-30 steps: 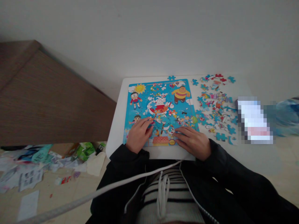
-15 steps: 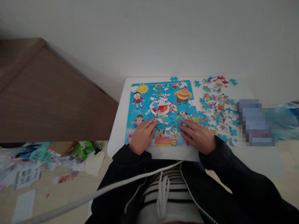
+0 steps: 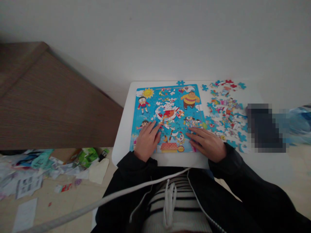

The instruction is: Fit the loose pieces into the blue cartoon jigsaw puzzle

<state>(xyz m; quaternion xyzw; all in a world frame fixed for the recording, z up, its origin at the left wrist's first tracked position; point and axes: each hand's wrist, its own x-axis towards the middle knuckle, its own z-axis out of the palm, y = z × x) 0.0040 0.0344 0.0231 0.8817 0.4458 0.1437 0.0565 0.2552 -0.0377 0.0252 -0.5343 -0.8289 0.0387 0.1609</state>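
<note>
A blue cartoon jigsaw puzzle (image 3: pixel 150 119) lies flat on a white table (image 3: pixel 122 137), its picture showing characters, a smiling sun and a red-and-white shape in the middle. Over its lower left rests my left hand (image 3: pixel 147 139), fingers stretched out and covering part of a dark-haired figure. My right hand (image 3: pixel 206 141) lies across the lower right edge, fingers extended toward the middle of the picture. No piece shows in either hand. Many loose jigsaw pieces (image 3: pixel 227 111) are heaped right of the puzzle, and one blue piece (image 3: pixel 180 83) sits just beyond its top edge.
On the table's right side is a dark blurred-out object (image 3: pixel 263 127), with clear plastic (image 3: pixel 301 119) beyond it. A brown wooden cabinet (image 3: pixel 60 100) stands at left. Papers and bags (image 3: pixel 55 163) litter the floor. A white cord (image 3: pixel 116 193) crosses before my body.
My left hand has shifted slightly up and left, its fingers now over more of the dark-haired figure. My right hand has moved a little to the right. The blurred-out object has turned darker.
</note>
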